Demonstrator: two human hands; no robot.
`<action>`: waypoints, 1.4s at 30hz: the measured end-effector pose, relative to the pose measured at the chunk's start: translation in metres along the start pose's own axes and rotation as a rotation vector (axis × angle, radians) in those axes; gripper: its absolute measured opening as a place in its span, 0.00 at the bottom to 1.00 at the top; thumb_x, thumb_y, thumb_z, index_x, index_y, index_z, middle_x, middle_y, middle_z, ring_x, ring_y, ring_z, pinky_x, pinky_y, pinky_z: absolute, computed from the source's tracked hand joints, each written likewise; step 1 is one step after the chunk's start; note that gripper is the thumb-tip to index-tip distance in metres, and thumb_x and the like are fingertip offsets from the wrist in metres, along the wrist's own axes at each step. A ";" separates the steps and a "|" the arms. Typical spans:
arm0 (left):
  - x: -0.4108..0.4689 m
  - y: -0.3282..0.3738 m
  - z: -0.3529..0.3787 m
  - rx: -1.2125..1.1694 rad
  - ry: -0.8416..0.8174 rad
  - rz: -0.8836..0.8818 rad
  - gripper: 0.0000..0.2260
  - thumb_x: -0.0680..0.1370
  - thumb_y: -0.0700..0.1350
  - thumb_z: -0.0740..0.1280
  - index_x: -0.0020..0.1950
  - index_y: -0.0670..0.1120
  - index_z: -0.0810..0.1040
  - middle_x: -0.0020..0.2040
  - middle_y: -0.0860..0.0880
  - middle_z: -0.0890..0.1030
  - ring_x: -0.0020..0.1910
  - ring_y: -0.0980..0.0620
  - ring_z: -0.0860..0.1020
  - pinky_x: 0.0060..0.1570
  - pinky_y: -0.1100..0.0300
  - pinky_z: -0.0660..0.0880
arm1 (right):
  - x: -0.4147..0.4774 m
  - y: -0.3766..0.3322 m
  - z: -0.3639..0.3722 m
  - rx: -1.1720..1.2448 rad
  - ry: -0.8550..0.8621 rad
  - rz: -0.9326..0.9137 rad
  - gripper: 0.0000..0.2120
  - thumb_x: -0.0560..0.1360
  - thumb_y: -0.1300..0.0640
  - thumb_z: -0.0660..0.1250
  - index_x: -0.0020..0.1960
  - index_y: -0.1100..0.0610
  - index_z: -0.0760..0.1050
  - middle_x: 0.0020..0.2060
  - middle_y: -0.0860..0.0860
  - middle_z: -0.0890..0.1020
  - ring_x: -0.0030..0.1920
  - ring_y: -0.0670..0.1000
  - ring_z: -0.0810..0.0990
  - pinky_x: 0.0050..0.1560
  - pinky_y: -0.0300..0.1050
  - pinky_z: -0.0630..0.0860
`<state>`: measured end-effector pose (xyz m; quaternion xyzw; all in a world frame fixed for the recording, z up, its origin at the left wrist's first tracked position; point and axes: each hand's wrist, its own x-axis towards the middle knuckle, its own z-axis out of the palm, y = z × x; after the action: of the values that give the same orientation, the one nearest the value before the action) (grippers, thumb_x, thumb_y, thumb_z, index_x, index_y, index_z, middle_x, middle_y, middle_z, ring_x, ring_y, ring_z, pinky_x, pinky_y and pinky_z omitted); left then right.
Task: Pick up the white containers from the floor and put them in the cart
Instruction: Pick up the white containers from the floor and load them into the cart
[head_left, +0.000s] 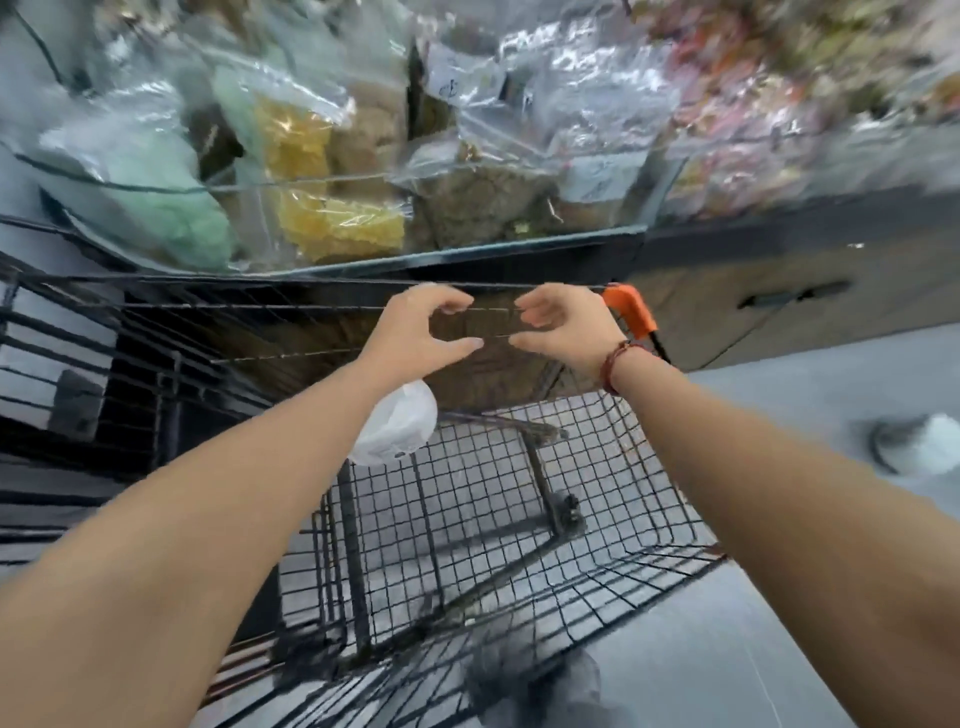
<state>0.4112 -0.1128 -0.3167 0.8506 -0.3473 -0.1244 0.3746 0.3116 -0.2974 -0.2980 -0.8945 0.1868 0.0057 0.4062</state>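
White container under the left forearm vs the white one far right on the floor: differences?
The forearm-side container sits within the cart's wire basket; the far-right container lies on the floor outside it. The forearm-side container is partly hidden by the left forearm; the far-right container is unobstructed but blurred. Both are white.

Readable text: none, at any spot in the head view.
White paper tag (457, 73) on upper clear plastic bag (519, 104): dark bluish handwritten mark, smeared by motion blur, not legible.
Pale paper label (602, 176) on lower clear plastic bag of brown goods (467, 208): faint scribbled lines, too blurred to make out a letter or a number.
Colourful packets on right-hand shelf (753, 130): patches of red, pink and white print, blurred beyond reading.
Brands, prices, signs: cannot tell.
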 end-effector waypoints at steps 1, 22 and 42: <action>0.007 0.020 0.003 0.005 -0.010 0.040 0.21 0.69 0.49 0.77 0.60 0.47 0.79 0.55 0.51 0.80 0.55 0.54 0.78 0.59 0.59 0.74 | -0.007 0.002 -0.019 0.016 0.038 0.003 0.18 0.68 0.54 0.76 0.56 0.54 0.78 0.47 0.49 0.82 0.49 0.45 0.79 0.54 0.38 0.75; 0.060 0.475 0.256 -0.178 -0.237 0.514 0.25 0.70 0.50 0.75 0.66 0.49 0.75 0.63 0.54 0.77 0.59 0.62 0.72 0.58 0.70 0.65 | -0.307 0.219 -0.401 0.116 0.770 0.150 0.23 0.69 0.53 0.75 0.62 0.55 0.74 0.59 0.51 0.78 0.60 0.49 0.75 0.62 0.44 0.72; 0.285 0.636 0.585 -0.090 -0.621 0.651 0.29 0.70 0.48 0.76 0.69 0.50 0.71 0.68 0.52 0.73 0.66 0.57 0.69 0.61 0.65 0.62 | -0.289 0.516 -0.570 0.341 1.069 0.584 0.29 0.68 0.59 0.76 0.66 0.55 0.69 0.58 0.48 0.74 0.59 0.48 0.73 0.62 0.43 0.68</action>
<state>0.0257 -0.9338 -0.2455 0.6021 -0.6870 -0.2645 0.3090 -0.2130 -0.9274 -0.2429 -0.6085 0.5988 -0.3611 0.3752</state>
